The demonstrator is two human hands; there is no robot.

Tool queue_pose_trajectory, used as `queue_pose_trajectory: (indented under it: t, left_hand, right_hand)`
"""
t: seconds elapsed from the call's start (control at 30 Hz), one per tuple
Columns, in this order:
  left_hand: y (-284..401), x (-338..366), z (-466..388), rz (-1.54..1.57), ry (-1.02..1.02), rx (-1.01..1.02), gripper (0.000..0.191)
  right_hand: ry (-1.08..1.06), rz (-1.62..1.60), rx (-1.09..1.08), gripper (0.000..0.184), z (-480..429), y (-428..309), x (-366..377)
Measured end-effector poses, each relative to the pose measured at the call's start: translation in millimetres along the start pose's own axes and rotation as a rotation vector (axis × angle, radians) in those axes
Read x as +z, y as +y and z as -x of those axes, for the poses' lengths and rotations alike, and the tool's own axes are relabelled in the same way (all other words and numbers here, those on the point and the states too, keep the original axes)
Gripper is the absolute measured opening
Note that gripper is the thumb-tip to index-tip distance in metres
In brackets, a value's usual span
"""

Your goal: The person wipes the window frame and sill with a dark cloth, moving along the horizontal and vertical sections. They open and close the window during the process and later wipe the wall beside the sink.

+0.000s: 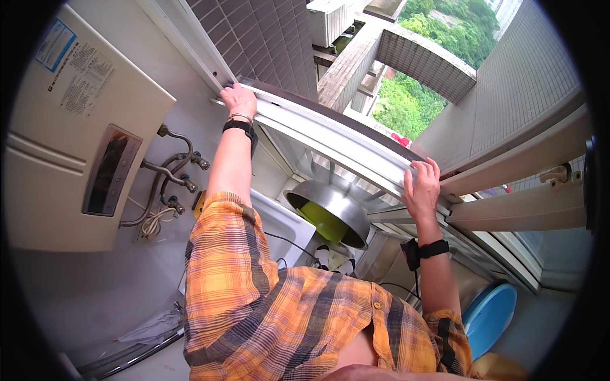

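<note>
A white window sill with sliding tracks (324, 131) runs slantwise in front of me, with the window open to the outside. At its left end, by the upright frame (209, 55), my left hand (239, 101) presses down with curled fingers. A small dark-blue bit shows at those fingertips; what it is, I cannot tell. My right hand (424, 190) rests at the sill's right end, beside the window frame, its fingers and thumb apart and nothing visible in it. Dark straps circle both wrists.
Below the sill, a steel basin (333, 195) with a green item inside leans near a white sink (283, 228). A water heater (71, 143) with hoses hangs at left. At right are beige pipes (519, 209) and a blue basin (493, 316). A red object (400, 139) lies outside.
</note>
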State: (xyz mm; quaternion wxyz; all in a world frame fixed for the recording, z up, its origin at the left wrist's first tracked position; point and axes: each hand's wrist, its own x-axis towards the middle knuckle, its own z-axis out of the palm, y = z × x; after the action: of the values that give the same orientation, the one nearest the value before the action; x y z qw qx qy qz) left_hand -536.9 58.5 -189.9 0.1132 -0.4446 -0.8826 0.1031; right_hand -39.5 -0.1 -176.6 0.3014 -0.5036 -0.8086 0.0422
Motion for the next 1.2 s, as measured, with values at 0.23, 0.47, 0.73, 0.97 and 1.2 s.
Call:
queue_pose_trajectory:
  t: [0.23,0.47,0.73,0.97,1.2]
  left_hand:
    - [-1,-33,6,0.035,-0.213,0.007,0.032]
    - [-7,-33,14,0.105,-0.207,-0.039,0.036]
    - [-1,-16,-15,0.099,-0.188,-0.116,0.035]
    - [-2,-15,-28,0.137,-0.227,-0.066,0.026]
    - [8,-15,-4,0.133,-0.090,-0.060,0.022]
  right_hand:
    - [0.011,-0.006,-0.004,0.023,2,0,0]
    - [0.017,-0.010,0.014,0.020,2,0,1]
    - [0.017,-0.020,-0.001,0.020,2,1,2]
    - [0.039,-0.029,0.000,0.021,3,0,3]
    - [0.064,-0.014,0.019,0.023,2,-4,4]
